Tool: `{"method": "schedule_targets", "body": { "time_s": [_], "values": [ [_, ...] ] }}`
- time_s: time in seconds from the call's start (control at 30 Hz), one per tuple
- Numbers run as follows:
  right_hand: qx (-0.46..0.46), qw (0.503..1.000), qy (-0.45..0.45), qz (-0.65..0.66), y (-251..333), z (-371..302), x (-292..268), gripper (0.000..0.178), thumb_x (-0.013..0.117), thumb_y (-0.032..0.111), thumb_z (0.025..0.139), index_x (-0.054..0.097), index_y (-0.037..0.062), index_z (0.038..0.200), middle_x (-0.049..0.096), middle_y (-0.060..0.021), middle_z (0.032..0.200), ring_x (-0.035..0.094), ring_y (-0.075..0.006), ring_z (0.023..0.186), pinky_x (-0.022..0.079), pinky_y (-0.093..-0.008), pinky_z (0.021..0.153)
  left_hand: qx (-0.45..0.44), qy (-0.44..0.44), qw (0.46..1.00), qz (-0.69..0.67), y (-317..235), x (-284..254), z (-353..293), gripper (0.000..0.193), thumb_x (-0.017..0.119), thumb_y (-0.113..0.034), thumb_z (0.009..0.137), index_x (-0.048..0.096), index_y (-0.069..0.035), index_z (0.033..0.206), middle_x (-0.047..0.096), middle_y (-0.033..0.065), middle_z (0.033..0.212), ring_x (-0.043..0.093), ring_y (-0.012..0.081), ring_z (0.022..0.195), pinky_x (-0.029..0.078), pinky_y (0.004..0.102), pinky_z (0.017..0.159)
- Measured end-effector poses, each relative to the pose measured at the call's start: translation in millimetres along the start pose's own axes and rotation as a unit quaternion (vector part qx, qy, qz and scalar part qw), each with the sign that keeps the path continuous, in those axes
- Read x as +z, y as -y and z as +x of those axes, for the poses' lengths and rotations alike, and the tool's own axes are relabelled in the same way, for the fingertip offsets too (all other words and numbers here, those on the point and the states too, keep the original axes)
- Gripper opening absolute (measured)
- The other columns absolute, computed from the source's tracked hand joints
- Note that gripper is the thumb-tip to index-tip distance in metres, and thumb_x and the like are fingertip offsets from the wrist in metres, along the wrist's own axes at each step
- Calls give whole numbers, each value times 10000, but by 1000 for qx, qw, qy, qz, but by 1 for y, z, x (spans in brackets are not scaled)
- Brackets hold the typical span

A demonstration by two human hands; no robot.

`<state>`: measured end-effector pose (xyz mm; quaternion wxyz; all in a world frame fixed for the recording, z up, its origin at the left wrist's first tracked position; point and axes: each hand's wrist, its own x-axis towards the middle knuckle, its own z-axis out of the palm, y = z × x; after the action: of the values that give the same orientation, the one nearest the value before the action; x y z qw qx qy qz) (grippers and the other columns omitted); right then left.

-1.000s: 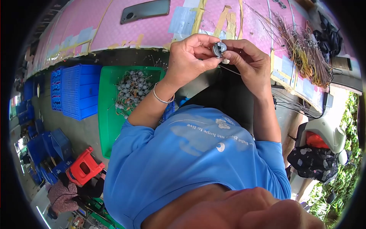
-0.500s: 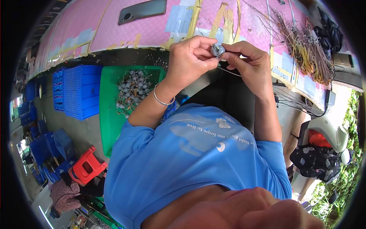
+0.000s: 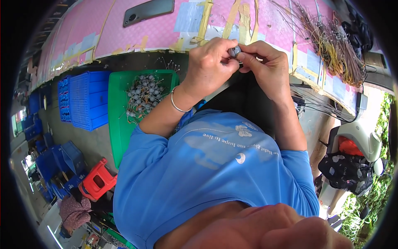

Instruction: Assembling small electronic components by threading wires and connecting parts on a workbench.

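Note:
Just off the near edge of the pink-covered table, a small rounded grey piece (image 3: 234, 51) is held between both hands. My left hand (image 3: 212, 59) is closed, its thumb and fingers pinching the piece from the left and hiding part of it. From the right, my right hand (image 3: 263, 60) closes thumb and forefinger on the same piece. To the left, a green bin (image 3: 117, 95) contains a heap of similar grey balls (image 3: 145, 97) with thin wire leads.
A phone (image 3: 148, 12) lies on the pink table (image 3: 112, 35). Bundled wires (image 3: 338, 58) lie at its right end. Blue crates (image 3: 88, 99) stand left of the green bin, a red stool (image 3: 98, 180) lower left. Another person (image 3: 74, 211) is farther off.
The grey piece has turned and is more covered by my left fingers. My left hand has rolled over, showing more of its back. The wire below the right fingers is less visible.

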<state>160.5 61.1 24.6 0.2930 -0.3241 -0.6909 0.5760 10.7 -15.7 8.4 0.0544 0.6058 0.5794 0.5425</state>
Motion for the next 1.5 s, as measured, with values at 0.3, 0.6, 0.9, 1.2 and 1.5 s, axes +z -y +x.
{"method": "schedule_targets", "body": {
  "time_s": [0.3, 0.6, 0.9, 1.2, 1.5],
  "values": [
    [-18, 979, 18, 204, -9, 3, -21, 238, 651, 76, 921, 666, -26, 1136, 700, -93, 1027, 644, -148, 961, 511, -284, 882, -86, 77, 974, -196, 1, 1, 12, 454, 691, 129, 772, 639, -16, 1200, 716, 85, 1012, 713, 146, 835, 593, 255, 706],
    [2, 923, 93, 372, -19, 16, -14, 237, 622, 109, 944, 621, -45, 1124, 682, -122, 1002, 652, -178, 907, 534, -306, 808, -162, 103, 935, -298, -9, 6, 10, 459, 657, 142, 815, 584, 41, 1257, 684, 123, 1094, 687, 160, 914, 600, 270, 778],
    [-9, 921, -24, 390, -32, 17, 6, 285, 651, 89, 925, 594, -32, 1176, 686, -105, 993, 650, -158, 901, 530, -275, 814, -140, 14, 952, -271, -2, 10, 15, 481, 755, 60, 745, 599, 29, 1200, 707, 117, 948, 714, 155, 837, 592, 265, 720],
    [-101, 968, 72, 218, -26, 5, -9, 251, 651, 17, 903, 652, -24, 1151, 682, -98, 1069, 638, -153, 999, 506, -307, 917, -66, 35, 966, -249, 1, -19, 1, 193, 752, 0, 809, 690, 34, 989, 694, 98, 979, 699, 140, 759, 594, 244, 650],
    [-138, 972, 117, 151, -9, 2, 7, 239, 709, 19, 842, 684, -30, 1075, 689, -115, 1002, 639, -175, 961, 501, -309, 881, -60, 47, 970, -229, -2, -49, -14, 194, 736, -21, 832, 686, 27, 1013, 686, 96, 1022, 670, 112, 673, 558, 215, 562]
  ]
}}
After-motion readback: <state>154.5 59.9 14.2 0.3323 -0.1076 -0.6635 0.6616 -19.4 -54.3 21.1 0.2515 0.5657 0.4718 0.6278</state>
